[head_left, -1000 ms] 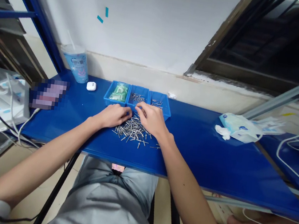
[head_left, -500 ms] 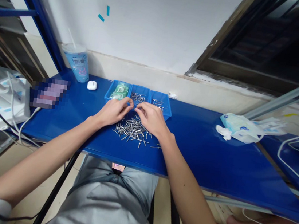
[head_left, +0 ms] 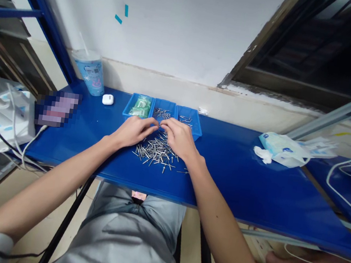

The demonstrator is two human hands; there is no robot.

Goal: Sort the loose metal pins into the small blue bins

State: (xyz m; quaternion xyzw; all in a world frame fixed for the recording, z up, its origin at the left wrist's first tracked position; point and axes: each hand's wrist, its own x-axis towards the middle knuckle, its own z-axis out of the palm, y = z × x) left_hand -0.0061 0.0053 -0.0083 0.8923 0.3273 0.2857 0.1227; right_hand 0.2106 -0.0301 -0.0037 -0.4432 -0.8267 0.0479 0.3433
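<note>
A loose pile of pop rivets (head_left: 156,150) lies on the blue table, silvery and thin, with a few strays at its right. Above its far side my left hand (head_left: 133,131) and my right hand (head_left: 180,139) meet, fingertips almost touching. Both are closed in a pinch; whatever is between the fingertips is too small to make out. Just beyond them three blue bins stand in a row. The left bin (head_left: 127,109) holds green-and-clear plastic packets, while rivets lie in the middle bin (head_left: 165,103) and the right bin (head_left: 198,128).
A blue drink cup (head_left: 89,75) with a straw and a white earbud case (head_left: 107,99) stand at the back left. Cables and a white power strip (head_left: 13,121) crowd the left end. Toward the right lies a wipes pack (head_left: 283,151) beside a crumpled tissue (head_left: 262,154).
The fingers of both hands have shifted slightly, and the fingertips have drawn closer together. The pile and the bins look the same.
</note>
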